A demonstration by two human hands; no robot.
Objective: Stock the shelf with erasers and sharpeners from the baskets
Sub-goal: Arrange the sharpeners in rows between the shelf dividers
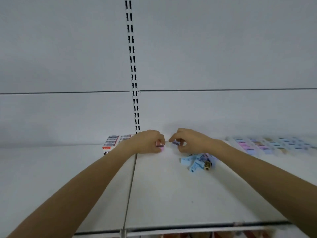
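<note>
Head view: left hand (151, 142) pinches pink sharpener (159, 144), right hand (187, 140) pinches purple one (175, 143), lining both up at shelf (171, 194) back.

The eraser box (109, 147) at the left of the shelf (171, 194) has a red oval label (106, 148) with white letters, too blurred to read. Under it, on a black patch (106, 153), stands a white figure, probably a 4.
</note>
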